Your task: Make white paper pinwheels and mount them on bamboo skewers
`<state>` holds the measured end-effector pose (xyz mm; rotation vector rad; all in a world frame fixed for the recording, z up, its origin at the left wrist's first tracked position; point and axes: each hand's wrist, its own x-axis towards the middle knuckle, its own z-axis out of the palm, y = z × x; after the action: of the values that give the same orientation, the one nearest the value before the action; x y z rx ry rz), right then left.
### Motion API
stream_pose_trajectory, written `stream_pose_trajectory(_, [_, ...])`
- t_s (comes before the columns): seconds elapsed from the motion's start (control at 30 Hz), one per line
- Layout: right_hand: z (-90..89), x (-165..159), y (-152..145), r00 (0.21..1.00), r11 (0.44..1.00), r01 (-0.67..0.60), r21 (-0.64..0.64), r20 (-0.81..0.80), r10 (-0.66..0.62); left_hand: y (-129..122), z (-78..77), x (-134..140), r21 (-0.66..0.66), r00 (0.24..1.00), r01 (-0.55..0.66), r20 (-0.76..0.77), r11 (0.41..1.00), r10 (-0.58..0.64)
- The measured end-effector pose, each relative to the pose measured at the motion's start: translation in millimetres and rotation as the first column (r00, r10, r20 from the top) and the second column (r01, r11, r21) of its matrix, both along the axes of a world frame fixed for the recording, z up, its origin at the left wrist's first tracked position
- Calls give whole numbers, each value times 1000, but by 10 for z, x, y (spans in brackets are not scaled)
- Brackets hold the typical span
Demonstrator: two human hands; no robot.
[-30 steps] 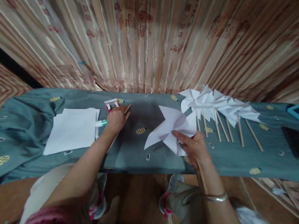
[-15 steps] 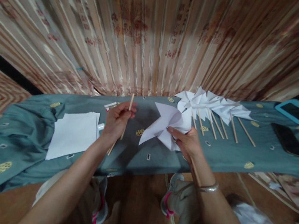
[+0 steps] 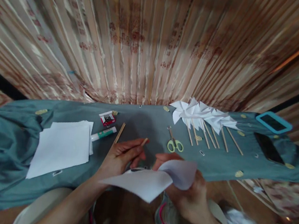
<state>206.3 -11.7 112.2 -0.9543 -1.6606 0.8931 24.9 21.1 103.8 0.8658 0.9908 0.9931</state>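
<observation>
My left hand (image 3: 123, 155) pinches a thin wooden stick (image 3: 144, 141), whose tip sticks up past the fingers. In my right hand (image 3: 190, 189) is a white paper pinwheel (image 3: 144, 184), turned edge-on and held low in front of the table edge. The hands are close together, and the paper hides part of both. Whether the stick touches the pinwheel I cannot tell. Just beyond my right hand lie scissors (image 3: 175, 145) with light green handles. More wooden sticks (image 3: 119, 133) lie beyond my left hand.
White paper sheets (image 3: 61, 147) are stacked at left, beside a glue stick (image 3: 104, 133) and a small red-and-white box (image 3: 107, 118). Several finished pinwheels (image 3: 205, 114) on sticks lie at back right. A black phone (image 3: 269, 148) and a blue-framed device (image 3: 274, 122) rest farther right.
The pinwheel has come down toward me and tipped from face-up to edge-on. My left hand has moved right and nearer with the stick. The scissors, box and glue stick are now uncovered.
</observation>
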Motion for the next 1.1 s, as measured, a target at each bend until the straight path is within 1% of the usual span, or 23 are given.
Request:
stream_pose_trajectory(0.07, [35, -14, -42, 996, 988, -18, 153, 85, 5, -25, 54, 8, -26, 999, 49, -5, 998, -49])
stream_pose_trajectory(0.1, [53, -15, -50, 993, 979, -16, 203, 118, -8, -42, 75, 19, -41, 998, 55, 2, 998, -55])
stream_pose_trajectory(0.17, [85, -10, -56, 986, 969, -6, 247, 164, -35, -81, 104, 41, -70, 998, 66, 9, 995, -66])
stream_pose_trajectory(0.23, [110, 0, -67, 983, 968, -9, 251, 181, -38, -116, 120, 54, -116, 997, 73, 32, 991, -69])
stream_pose_trajectory(0.33, [121, 11, -97, 975, 969, -50, 240, 220, -5, -150, 133, 46, -170, 993, 96, 91, 981, -81])
stream_pose_trajectory(0.43, [108, 7, -114, 966, 970, -67, 236, 259, 3, -160, 136, 27, -156, 988, 105, 127, 982, -86])
stream_pose_trajectory(0.57, [98, -8, -107, 964, 972, -49, 232, 265, -15, -164, 116, 15, -168, 990, 74, 132, 983, -52])
stream_pose_trajectory(0.63, [110, -16, -107, 960, 971, -55, 231, 278, -12, -170, 105, 9, -170, 989, 93, 133, 981, -70])
stream_pose_trajectory(0.8, [145, -17, -116, 950, 971, -70, 228, 311, -5, -192, 70, -2, -72, 983, 134, 133, 988, -123])
stream_pose_trajectory(0.97, [124, -5, -104, 954, 973, -65, 220, 300, -4, -215, 28, 9, -40, 983, 114, 150, 993, -107])
stream_pose_trajectory(1.1, [161, -15, -117, 941, 972, -53, 229, 338, -29, -218, 47, -9, 11, 981, 128, 144, 992, -129])
